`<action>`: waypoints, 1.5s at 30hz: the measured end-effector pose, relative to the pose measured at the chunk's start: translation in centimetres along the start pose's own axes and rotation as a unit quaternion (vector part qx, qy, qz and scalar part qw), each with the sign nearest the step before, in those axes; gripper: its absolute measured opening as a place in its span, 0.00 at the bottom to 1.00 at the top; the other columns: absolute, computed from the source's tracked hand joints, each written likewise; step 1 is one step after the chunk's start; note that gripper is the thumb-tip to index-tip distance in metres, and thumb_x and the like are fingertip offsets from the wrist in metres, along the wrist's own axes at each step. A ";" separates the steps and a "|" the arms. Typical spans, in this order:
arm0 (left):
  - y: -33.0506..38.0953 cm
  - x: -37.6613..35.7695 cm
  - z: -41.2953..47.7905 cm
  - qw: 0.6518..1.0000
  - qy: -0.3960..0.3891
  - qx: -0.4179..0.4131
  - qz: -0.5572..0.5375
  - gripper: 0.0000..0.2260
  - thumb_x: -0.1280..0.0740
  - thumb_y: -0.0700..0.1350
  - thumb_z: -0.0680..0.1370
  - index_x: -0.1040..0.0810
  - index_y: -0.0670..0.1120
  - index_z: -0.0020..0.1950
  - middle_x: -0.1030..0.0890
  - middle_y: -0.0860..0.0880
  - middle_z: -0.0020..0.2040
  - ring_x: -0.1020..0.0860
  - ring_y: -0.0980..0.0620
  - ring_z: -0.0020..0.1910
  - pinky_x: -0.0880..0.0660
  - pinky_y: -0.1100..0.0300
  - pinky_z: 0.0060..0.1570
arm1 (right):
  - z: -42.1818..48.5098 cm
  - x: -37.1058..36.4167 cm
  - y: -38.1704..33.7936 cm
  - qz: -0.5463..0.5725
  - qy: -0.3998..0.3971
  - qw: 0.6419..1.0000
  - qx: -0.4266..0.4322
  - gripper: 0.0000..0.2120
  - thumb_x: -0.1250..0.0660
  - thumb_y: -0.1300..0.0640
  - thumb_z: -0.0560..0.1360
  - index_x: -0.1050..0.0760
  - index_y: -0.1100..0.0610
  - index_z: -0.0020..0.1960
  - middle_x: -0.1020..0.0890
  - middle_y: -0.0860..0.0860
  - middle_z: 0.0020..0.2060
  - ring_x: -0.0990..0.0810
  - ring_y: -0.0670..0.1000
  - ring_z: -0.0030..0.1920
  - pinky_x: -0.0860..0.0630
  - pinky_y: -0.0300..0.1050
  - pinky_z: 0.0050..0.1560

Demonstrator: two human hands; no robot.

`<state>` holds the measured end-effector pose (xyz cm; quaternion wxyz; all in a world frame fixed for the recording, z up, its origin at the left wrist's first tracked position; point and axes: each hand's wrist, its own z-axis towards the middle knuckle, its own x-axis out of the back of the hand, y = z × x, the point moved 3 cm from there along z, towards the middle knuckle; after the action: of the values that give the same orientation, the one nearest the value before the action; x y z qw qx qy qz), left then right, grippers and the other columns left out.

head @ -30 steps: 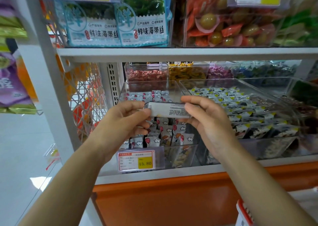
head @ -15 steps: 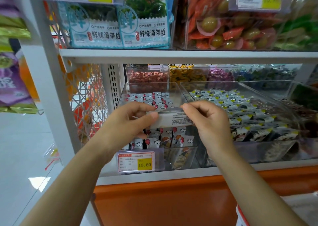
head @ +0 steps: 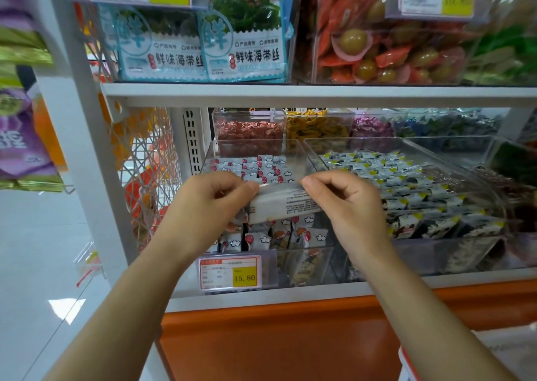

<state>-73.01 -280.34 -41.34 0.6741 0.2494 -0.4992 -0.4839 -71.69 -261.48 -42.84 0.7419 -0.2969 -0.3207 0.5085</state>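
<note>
Pinching the white packet (head: 286, 206) at both ends, my left hand (head: 209, 209) and right hand (head: 348, 206) hold it level over the clear plastic bin (head: 290, 154). It looks light, with slick, crinkly film, so I judge the sealed end seams the safest grip. At twelve o'clock lie cloud-printed packets (head: 261, 168); at three o'clock, dark triangular ones (head: 421, 206).

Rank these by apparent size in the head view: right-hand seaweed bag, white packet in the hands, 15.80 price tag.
1. The seaweed bag, clearly largest.
2. The white packet and the 15.80 price tag: about alike; the packet's ends are hidden.
</note>
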 end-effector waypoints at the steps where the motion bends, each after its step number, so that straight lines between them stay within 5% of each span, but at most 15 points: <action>1: 0.0 0.0 0.0 1.000 0.007 -0.006 0.013 0.12 0.35 0.49 0.76 0.18 0.44 0.38 0.19 0.45 0.36 0.20 0.49 0.33 0.20 0.58 0.32 | 0.0 -0.1 0.0 0.003 -0.005 1.000 -0.003 0.05 0.32 0.58 0.74 0.19 0.53 0.41 0.18 0.49 0.34 0.23 0.43 0.35 0.28 0.32 0.35; 4: -0.2 0.0 0.1 0.999 0.007 -0.011 0.030 0.12 0.36 0.50 0.76 0.19 0.45 0.38 0.19 0.46 0.35 0.20 0.51 0.31 0.20 0.57 0.32 | 0.1 -0.2 0.4 0.011 -0.008 1.000 -0.018 0.08 0.33 0.57 0.75 0.19 0.58 0.38 0.21 0.56 0.31 0.24 0.47 0.33 0.29 0.34 0.33; 9: -0.4 -0.5 0.1 0.999 -0.027 -0.009 0.027 0.09 0.36 0.54 0.74 0.19 0.52 0.43 0.18 0.50 0.39 0.19 0.52 0.35 0.19 0.58 0.35 | 0.3 0.1 1.4 0.043 0.033 0.997 -0.059 0.15 0.32 0.56 0.75 0.24 0.68 0.37 0.25 0.71 0.35 0.25 0.69 0.39 0.24 0.61 0.40; 14: -0.2 -1.8 -0.3 0.991 -0.100 -0.035 0.083 0.22 0.32 0.55 0.71 0.30 0.56 0.64 0.24 0.62 0.48 0.23 0.65 0.44 0.24 0.72 0.41 | 0.3 0.0 1.9 0.044 0.076 0.993 -0.078 0.16 0.32 0.54 0.75 0.23 0.68 0.38 0.24 0.71 0.37 0.24 0.72 0.41 0.25 0.69 0.39; 17: -0.5 -1.7 -0.2 0.995 -0.060 -0.030 0.077 0.22 0.33 0.46 0.75 0.32 0.53 0.68 0.24 0.62 0.49 0.21 0.63 0.44 0.22 0.68 0.43 | 0.1 -0.3 1.8 0.091 0.034 0.989 -0.111 0.12 0.33 0.50 0.74 0.17 0.57 0.41 0.16 0.60 0.40 0.18 0.61 0.43 0.20 0.60 0.45; 20: -0.9 -1.2 0.1 0.999 -0.045 0.004 -0.025 0.20 0.35 0.43 0.77 0.31 0.48 0.68 0.19 0.54 0.51 0.19 0.60 0.45 0.21 0.64 0.43 | -0.1 -0.6 1.4 0.202 -0.061 0.969 -0.131 0.18 0.33 0.48 0.69 0.22 0.51 0.57 0.16 0.47 0.49 0.16 0.51 0.48 0.19 0.47 0.49; 22: -0.6 -1.3 0.1 0.996 -0.053 0.011 -0.066 0.16 0.36 0.41 0.77 0.28 0.44 0.66 0.18 0.50 0.51 0.18 0.56 0.44 0.21 0.63 0.41 | -0.4 -0.8 1.0 0.124 -0.101 0.982 -0.098 0.22 0.31 0.50 0.70 0.28 0.47 0.64 0.18 0.42 0.52 0.17 0.48 0.49 0.21 0.42 0.52; 24: -0.5 -1.5 0.0 0.997 -0.054 0.006 -0.052 0.16 0.36 0.43 0.77 0.28 0.44 0.66 0.18 0.49 0.51 0.17 0.55 0.44 0.20 0.59 0.41 | -0.5 -0.9 0.6 0.044 -0.094 0.993 -0.062 0.21 0.32 0.53 0.73 0.30 0.44 0.65 0.21 0.42 0.54 0.16 0.46 0.45 0.22 0.36 0.48; 26: -0.8 -1.5 0.0 0.999 -0.039 0.005 -0.012 0.22 0.35 0.48 0.77 0.32 0.48 0.70 0.20 0.51 0.56 0.19 0.56 0.48 0.20 0.56 0.47 | -0.5 -0.6 0.3 0.053 -0.056 0.996 -0.052 0.17 0.32 0.55 0.74 0.29 0.44 0.61 0.20 0.48 0.46 0.16 0.47 0.39 0.21 0.36 0.42; 29: -1.2 -1.2 0.1 0.994 -0.021 -0.029 0.105 0.28 0.33 0.52 0.74 0.38 0.53 0.73 0.26 0.56 0.60 0.27 0.57 0.59 0.29 0.58 0.59 | -0.1 0.8 0.3 0.053 0.020 0.997 -0.053 0.12 0.30 0.54 0.72 0.27 0.48 0.53 0.22 0.60 0.44 0.18 0.47 0.38 0.21 0.38 0.35; 31: -1.6 -1.4 0.0 0.974 -0.064 -0.064 0.206 0.25 0.33 0.53 0.75 0.33 0.53 0.71 0.28 0.54 0.67 0.32 0.55 0.66 0.35 0.57 0.66 | 0.2 1.8 0.3 0.026 0.032 0.998 -0.044 0.09 0.29 0.54 0.71 0.27 0.48 0.49 0.21 0.58 0.44 0.19 0.44 0.37 0.23 0.36 0.32; 34: -2.5 -2.3 -0.4 0.936 -0.145 -0.089 0.307 0.19 0.34 0.53 0.75 0.27 0.54 0.66 0.28 0.53 0.67 0.34 0.53 0.68 0.37 0.49 0.68 | 0.5 2.4 0.3 -0.043 -0.012 0.998 -0.032 0.07 0.29 0.52 0.71 0.25 0.46 0.47 0.19 0.51 0.41 0.20 0.43 0.39 0.22 0.41 0.34; 37: -2.9 -2.3 -0.4 0.933 -0.138 -0.095 0.318 0.17 0.33 0.49 0.75 0.25 0.54 0.64 0.26 0.55 0.64 0.32 0.54 0.66 0.36 0.52 0.68 | 0.5 1.9 0.5 -0.130 -0.067 0.989 -0.038 0.09 0.29 0.50 0.69 0.25 0.44 0.48 0.21 0.44 0.44 0.22 0.44 0.45 0.24 0.43 0.42; 41: -3.2 -2.1 0.0 0.936 -0.133 -0.095 0.312 0.15 0.33 0.44 0.76 0.24 0.53 0.62 0.25 0.55 0.63 0.30 0.55 0.63 0.33 0.55 0.65 | -0.2 -0.3 0.6 -0.242 -0.118 0.963 -0.007 0.18 0.27 0.47 0.67 0.27 0.47 0.55 0.28 0.36 0.44 0.28 0.37 0.43 0.32 0.29 0.43; 45: -3.3 -2.2 -0.1 0.943 -0.137 -0.081 0.292 0.15 0.33 0.43 0.76 0.25 0.52 0.62 0.24 0.55 0.59 0.29 0.54 0.59 0.30 0.56 0.61 | -1.4 -2.6 1.1 -0.328 -0.171 0.929 0.030 0.22 0.27 0.47 0.68 0.28 0.53 0.58 0.25 0.43 0.49 0.28 0.42 0.45 0.34 0.32 0.44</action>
<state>-74.28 -279.74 -45.04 0.7285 -0.0313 -0.5970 -0.3345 -71.90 -263.78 -44.99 0.8097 -0.0617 -0.5069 0.2892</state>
